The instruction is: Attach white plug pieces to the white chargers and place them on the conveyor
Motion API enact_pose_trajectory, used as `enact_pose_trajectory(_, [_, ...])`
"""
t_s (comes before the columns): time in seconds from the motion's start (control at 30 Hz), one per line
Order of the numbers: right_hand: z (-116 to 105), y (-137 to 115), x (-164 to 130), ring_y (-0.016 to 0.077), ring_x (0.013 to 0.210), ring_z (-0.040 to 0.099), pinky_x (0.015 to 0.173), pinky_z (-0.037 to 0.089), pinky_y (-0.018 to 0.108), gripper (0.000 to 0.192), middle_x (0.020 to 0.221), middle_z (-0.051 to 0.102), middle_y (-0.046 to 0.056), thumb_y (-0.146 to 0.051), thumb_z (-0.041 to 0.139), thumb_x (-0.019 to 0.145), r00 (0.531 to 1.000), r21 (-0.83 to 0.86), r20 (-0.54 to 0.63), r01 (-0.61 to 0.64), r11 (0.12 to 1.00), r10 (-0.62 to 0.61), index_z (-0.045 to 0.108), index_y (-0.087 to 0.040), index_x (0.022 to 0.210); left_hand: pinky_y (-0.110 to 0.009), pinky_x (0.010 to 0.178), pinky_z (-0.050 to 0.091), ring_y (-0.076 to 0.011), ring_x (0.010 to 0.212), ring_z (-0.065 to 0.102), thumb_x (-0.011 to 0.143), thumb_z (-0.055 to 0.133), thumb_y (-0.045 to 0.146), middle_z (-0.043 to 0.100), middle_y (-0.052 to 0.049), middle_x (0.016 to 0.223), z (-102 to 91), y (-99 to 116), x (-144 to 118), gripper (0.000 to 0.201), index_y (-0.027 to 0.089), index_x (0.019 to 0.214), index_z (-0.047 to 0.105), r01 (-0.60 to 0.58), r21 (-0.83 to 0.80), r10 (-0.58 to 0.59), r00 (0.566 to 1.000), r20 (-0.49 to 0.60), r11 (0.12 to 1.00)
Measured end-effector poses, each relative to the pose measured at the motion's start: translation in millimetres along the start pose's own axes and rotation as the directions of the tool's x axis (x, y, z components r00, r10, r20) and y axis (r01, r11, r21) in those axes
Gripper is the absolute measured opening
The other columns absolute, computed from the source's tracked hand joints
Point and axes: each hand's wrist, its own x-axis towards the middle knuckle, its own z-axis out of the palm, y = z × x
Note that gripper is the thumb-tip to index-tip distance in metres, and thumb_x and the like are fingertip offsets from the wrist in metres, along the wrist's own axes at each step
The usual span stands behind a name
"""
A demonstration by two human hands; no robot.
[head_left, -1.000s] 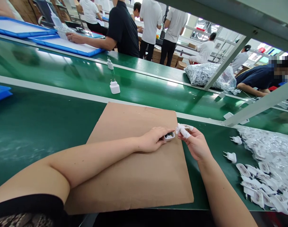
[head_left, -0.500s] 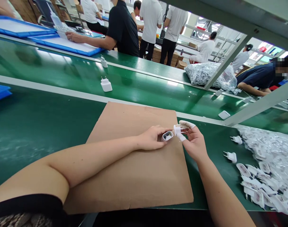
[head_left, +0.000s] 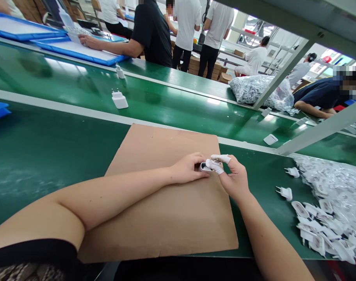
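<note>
Lying near frame centre on the cardboard sheet: a small white charger shell, long axis running left to right, open dark-lined end turned up toward the camera. Pinched by the left hand at its left side. Met from the right by the right hand, white-capped fingertips gripping a small white piece against it.

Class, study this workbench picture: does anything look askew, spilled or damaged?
Nothing looks damaged. The brown cardboard sheet lies skewed to the bench edge, and loose white plastic plug parts sprawl in an untidy heap at the right.
</note>
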Motion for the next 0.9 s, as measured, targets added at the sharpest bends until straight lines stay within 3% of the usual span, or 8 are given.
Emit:
enact_pose_trajectory(0.23, [5,-5,3,0.0268,0.1,0.067,0.085,0.056,0.041,0.025,0.103,0.076,0.006,-0.021,0.059,0.093,0.99,-0.102,0.123,0.077,0.992,-0.064,0.075,-0.029,0.111,-0.036,0.085,0.054,-0.023,0.096,0.066,0.085,0.076,0.038,0.064,-0.005,0.1,-0.3,1,-1,0.021,0.02,0.095,0.072,0.0,-0.018,-0.001,1.0,-0.007,1.0])
enact_pose_trajectory(0.43, [5,-6,8,0.0257,0.081,0.061,0.07,0.05,0.038,0.018,0.082,0.071,0.007,-0.012,0.057,0.085,0.979,-0.262,0.172,0.15,0.953,-0.107,0.069,-0.024,0.079,-0.035,0.085,0.053,-0.0231,0.096,0.065,0.084,0.076,0.036,0.065,-0.005,0.1,0.0,0,0,0.019,0.02,0.093,0.072,0.006,-0.008,-0.006,1.0,-0.008,1.0])
enact_pose_trajectory(0.57, [6,-1,10,0.0253,0.082,0.064,0.092,0.052,0.045,0.018,0.08,0.07,0.005,-0.009,0.06,0.078,0.984,-0.296,0.157,0.133,0.946,-0.089,0.068,-0.024,0.08,-0.034,0.082,0.053,-0.0208,0.089,0.064,0.081,0.079,0.041,0.064,-0.004,0.098,0.6,-2,1,0.025,0.02,0.094,0.074,0.022,0.002,-0.022,0.999,-0.024,1.0])
enact_pose_trajectory(0.67, [8,1,7,0.0232,0.079,0.065,0.109,0.045,0.049,0.02,0.076,0.069,0.001,-0.008,0.062,0.074,0.99,-0.282,0.125,0.102,0.954,-0.069,0.068,-0.026,0.081,-0.034,0.08,0.052,-0.0208,0.087,0.064,0.08,0.081,0.046,0.064,-0.003,0.093,1.7,-1,0,0.03,0.019,0.092,0.073,0.013,0.006,-0.012,0.999,-0.035,1.0])
enact_pose_trajectory(0.8, [13,0,0,0.0229,0.085,0.068,0.116,0.041,0.05,0.029,0.082,0.071,0.002,-0.008,0.062,0.076,0.991,-0.315,0.105,0.111,0.942,-0.082,0.072,-0.027,0.096,-0.035,0.085,0.055,-0.0219,0.093,0.067,0.082,0.08,0.043,0.07,-0.004,0.099,6.0,3,-2,0.034,0.019,0.103,0.07,-0.009,-0.038,0.007,0.999,-0.043,0.999])
enact_pose_trajectory(0.9, [4,5,1,0.026,0.098,0.07,0.117,0.041,0.053,0.03,0.096,0.075,0.007,-0.021,0.063,0.086,0.995,-0.285,0.092,0.072,0.956,-0.048,0.072,-0.025,0.114,-0.036,0.087,0.056,-0.0222,0.093,0.068,0.083,0.08,0.043,0.073,-0.006,0.103,8.2,3,-2,0.039,0.019,0.112,0.069,0.002,-0.036,-0.004,0.999,-0.033,0.999])
